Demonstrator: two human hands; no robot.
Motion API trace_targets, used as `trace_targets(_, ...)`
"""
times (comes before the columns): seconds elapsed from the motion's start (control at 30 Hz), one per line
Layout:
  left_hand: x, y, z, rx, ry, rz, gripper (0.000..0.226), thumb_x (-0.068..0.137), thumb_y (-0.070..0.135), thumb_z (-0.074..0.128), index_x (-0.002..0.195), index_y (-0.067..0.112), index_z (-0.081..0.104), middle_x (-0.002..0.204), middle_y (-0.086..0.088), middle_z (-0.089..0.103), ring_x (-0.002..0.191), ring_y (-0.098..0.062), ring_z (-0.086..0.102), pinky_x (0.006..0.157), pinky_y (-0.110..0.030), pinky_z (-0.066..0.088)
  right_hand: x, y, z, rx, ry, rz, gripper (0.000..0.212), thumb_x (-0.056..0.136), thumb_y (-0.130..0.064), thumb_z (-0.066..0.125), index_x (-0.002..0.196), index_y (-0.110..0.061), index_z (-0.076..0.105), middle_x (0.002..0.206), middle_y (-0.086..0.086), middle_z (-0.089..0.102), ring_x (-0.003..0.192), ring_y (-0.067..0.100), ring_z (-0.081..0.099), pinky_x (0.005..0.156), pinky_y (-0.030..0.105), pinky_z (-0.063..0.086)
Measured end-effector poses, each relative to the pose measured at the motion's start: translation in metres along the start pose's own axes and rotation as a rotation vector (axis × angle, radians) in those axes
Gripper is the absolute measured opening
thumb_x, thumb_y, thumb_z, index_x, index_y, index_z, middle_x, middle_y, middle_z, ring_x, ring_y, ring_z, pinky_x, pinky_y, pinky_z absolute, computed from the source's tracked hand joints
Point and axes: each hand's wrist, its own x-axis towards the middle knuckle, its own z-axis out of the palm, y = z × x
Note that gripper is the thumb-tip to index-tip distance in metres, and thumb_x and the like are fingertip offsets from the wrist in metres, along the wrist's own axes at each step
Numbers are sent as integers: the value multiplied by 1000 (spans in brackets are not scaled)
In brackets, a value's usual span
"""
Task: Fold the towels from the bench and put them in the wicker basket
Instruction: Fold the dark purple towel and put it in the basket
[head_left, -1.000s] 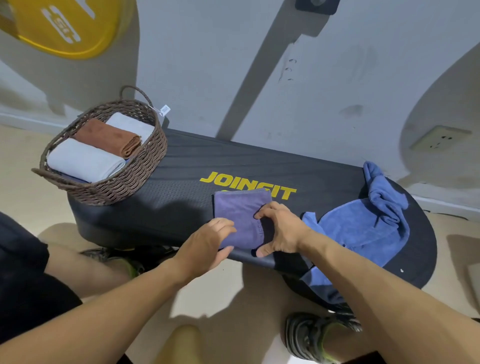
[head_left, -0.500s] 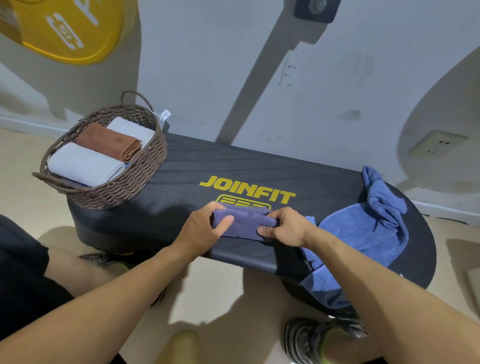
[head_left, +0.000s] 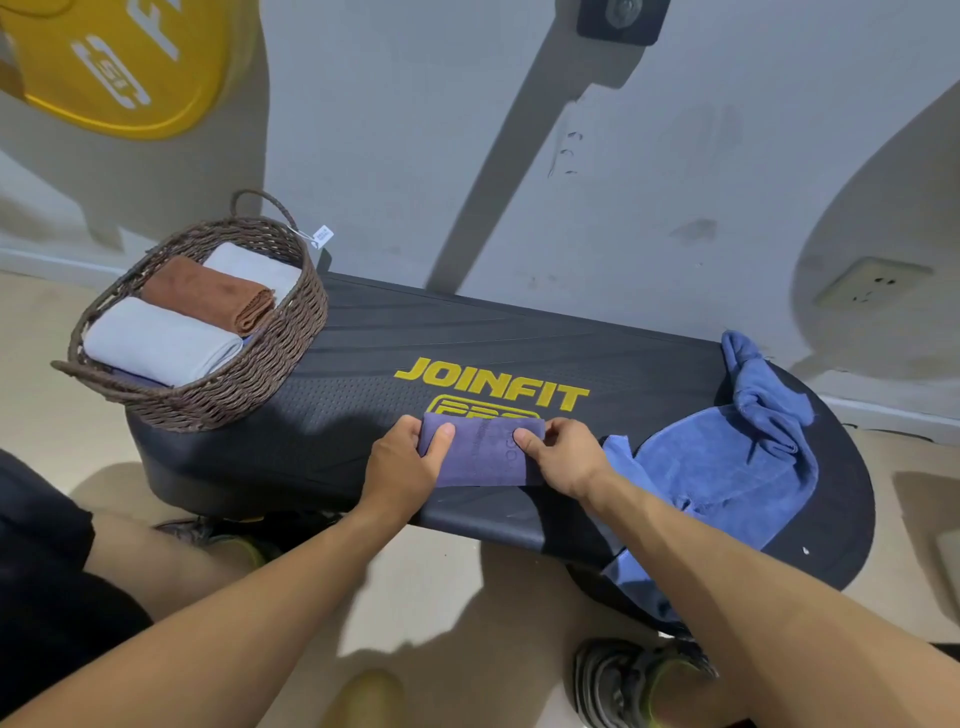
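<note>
A small purple towel (head_left: 483, 452), folded into a narrow band, lies on the black bench (head_left: 363, 358) just below the yellow JOINFIT lettering. My left hand (head_left: 405, 462) grips its left end, thumb on top. Its right end is held by my right hand (head_left: 558, 457), thumb also on top. An unfolded blue towel (head_left: 727, 467) is heaped on the bench's right end and hangs over the front edge. The wicker basket (head_left: 249, 374) stands on the left end of the bench and holds a brown rolled towel (head_left: 208, 293) between two pale grey ones (head_left: 156, 340).
A grey wall runs close behind the bench, with a yellow weight plate (head_left: 119, 62) at the upper left and a socket (head_left: 872, 283) at the right. My knees and a shoe (head_left: 634, 680) are on the beige floor in front of the bench.
The purple towel has been folded away from me, from a square into a narrow band nearer the lettering. Both hands moved with it and now hold its two ends.
</note>
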Motion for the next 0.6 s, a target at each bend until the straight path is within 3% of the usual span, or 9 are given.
trace_targets(0.17,5,-2,0,45,26,-22,43,88,41,68,64,14,44,60,2,49,58,-19,47,50,-28,32,-5,3,15,-187,160,-137,31,99,-44,48,86,-17,45,82,3,58,81,32,54,66,32,34)
trace_targets(0.27,7,-2,-1,100,17,-18,45,88,37,69,62,18,38,57,5,44,54,-15,43,50,-30,28,-4,2,20,-198,191,-119,31,100,-46,46,89,-16,44,95,12,65,90,38,58,67,34,35)
trace_targets(0.4,6,-1,-1,169,27,-33,41,89,37,65,62,19,40,59,5,48,54,-7,44,47,-22,27,2,-3,20,-137,206,-70,29,99,-45,45,96,-17,50,96,10,66,92,35,60,75,37,45)
trace_targets(0.6,13,3,-1,143,-18,-180,30,92,30,51,72,9,57,71,-3,56,73,-27,52,64,-31,34,9,-6,23,-184,190,-10,22,100,-38,39,103,-19,48,92,9,62,89,34,59,75,38,44)
